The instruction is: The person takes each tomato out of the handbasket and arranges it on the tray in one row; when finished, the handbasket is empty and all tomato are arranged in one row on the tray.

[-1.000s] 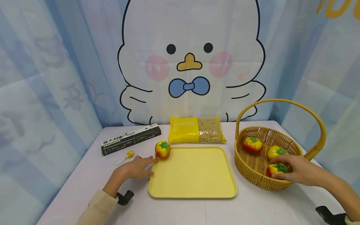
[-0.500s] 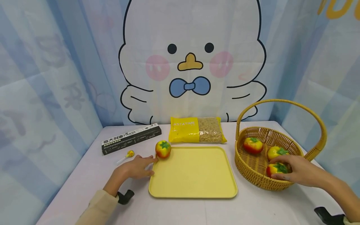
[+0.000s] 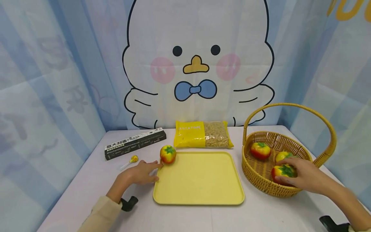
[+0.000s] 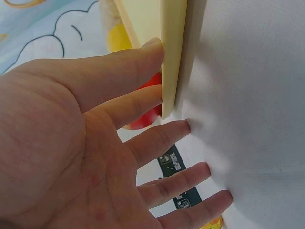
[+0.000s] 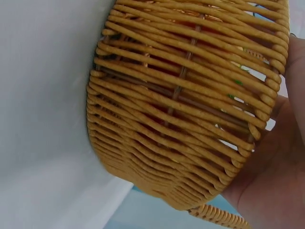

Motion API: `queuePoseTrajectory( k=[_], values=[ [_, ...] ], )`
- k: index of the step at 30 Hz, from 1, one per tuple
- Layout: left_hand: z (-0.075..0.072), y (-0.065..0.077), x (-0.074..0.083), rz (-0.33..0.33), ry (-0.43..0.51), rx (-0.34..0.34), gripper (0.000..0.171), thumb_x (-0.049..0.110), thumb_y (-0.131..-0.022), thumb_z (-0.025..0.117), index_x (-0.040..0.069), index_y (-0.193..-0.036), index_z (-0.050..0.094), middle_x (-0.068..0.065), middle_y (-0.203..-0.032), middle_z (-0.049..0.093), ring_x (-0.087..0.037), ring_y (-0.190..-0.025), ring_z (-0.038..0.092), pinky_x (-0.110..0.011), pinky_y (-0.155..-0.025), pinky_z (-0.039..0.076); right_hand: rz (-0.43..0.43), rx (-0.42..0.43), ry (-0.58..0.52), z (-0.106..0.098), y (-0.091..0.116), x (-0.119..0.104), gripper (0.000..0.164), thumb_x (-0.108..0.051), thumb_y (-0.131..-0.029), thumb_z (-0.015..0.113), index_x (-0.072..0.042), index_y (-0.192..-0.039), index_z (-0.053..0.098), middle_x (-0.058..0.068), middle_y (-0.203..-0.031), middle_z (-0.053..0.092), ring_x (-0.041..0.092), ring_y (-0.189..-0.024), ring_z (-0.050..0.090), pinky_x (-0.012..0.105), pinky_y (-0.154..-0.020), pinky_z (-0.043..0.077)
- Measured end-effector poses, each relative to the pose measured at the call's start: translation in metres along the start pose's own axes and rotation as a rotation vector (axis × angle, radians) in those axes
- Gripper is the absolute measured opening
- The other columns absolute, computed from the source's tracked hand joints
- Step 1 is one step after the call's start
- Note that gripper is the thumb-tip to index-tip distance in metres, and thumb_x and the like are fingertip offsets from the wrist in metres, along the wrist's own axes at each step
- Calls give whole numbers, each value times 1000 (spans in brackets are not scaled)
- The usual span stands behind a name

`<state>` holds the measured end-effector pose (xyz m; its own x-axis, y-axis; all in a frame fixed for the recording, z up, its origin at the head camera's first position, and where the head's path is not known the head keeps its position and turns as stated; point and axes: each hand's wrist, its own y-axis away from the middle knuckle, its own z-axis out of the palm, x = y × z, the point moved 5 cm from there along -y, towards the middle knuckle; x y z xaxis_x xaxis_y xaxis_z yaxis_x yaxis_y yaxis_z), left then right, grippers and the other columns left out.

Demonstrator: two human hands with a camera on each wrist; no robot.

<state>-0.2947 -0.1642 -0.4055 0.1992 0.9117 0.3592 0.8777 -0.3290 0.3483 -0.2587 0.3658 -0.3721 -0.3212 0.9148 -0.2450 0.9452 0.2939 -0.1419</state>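
Note:
My left hand (image 3: pixel 143 172) lies with spread, fairly straight fingers at the left edge of a yellow tray (image 3: pixel 200 182). In the left wrist view its thumb and index fingertip meet the tray's rim (image 4: pixel 172 52). A red-and-yellow persimmon-like fruit (image 3: pixel 168 154) with a green leafy top sits at the tray's far left corner. Inside a wicker basket (image 3: pixel 256 180), my right hand (image 3: pixel 310 175) grips a similar persimmon-like fruit (image 3: pixel 279 174) between thumb and fingers. Two more such fruits, one at the left (image 3: pixel 260 150) and one partly behind the fingers (image 3: pixel 281 156), lie in the basket. The basket wall hides most of the grip in the right wrist view.
A tall handle (image 3: pixel 290 104) arches over the basket. Behind the tray lies a yellow pasta bag (image 3: pixel 189 134). A dark pasta box (image 3: pixel 134 144) and a lollipop (image 3: pixel 134 159) are at the left. Printed curtains (image 3: pixel 197 106) stand along the table's back and sides.
My right hand has shifted slightly left with the fruit in its grip, which now shows more and sits a little higher in view. The left hand and the tray stay put.

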Motion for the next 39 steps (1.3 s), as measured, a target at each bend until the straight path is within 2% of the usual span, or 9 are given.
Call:
queuePoseTrajectory(
  k=[5, 10, 17, 23, 27, 39],
  values=[
    [0, 1, 1, 6, 2, 1, 60, 30, -102, 70, 18, -158, 52, -16, -171, 40, -56, -150, 37, -73, -119, 37, 31, 23, 8, 3, -3, -4, 54, -37, -84, 90, -5, -124, 72, 16, -113, 73, 24, -93, 63, 38, -74, 55],
    [0, 1, 1, 9, -1, 2, 61, 30, -102, 70, 18, -158, 52, -16, -171, 39, -54, -149, 38, -72, -118, 38, 31, 63, 3, 3, -6, -11, 55, -42, -84, 89, -6, -123, 72, 15, -112, 73, 26, -93, 63, 41, -75, 55],
    [1, 0, 0, 6, 1, 1, 61, 31, -102, 71, 19, -158, 51, -16, -171, 39, -54, -150, 38, -72, -119, 38, 40, 132, -20, 4, -10, -20, 52, -44, -85, 88, -9, -121, 75, 21, -118, 72, 37, -102, 66, 55, -81, 57],
    [0, 0, -1, 6, -4, 1, 61, 31, -101, 71, 19, -158, 52, -16, -171, 40, -52, -149, 40, -71, -118, 39, 52, 169, -52, 7, -14, -28, 54, -42, -85, 89, -6, -123, 74, 22, -118, 70, 38, -101, 65, 59, -83, 58],
    [1, 0, 0, 9, -4, -1, 61, 31, -102, 70, 19, -158, 51, -15, -171, 39, -51, -148, 41, -70, -118, 40, 76, 199, -70, 8, -16, -33, 57, -41, -85, 88, -3, -125, 72, 27, -120, 68, 44, -104, 64, 66, -87, 56],
    [1, -1, -2, 3, -8, -1, 61, 32, -102, 69, 21, -159, 51, -14, -171, 39, -49, -148, 41, -70, -118, 40, 132, 264, -153, 5, -27, -46, 62, -45, -86, 87, -5, -130, 70, 30, -132, 60, 51, -115, 58, 68, -89, 50]
  ],
)
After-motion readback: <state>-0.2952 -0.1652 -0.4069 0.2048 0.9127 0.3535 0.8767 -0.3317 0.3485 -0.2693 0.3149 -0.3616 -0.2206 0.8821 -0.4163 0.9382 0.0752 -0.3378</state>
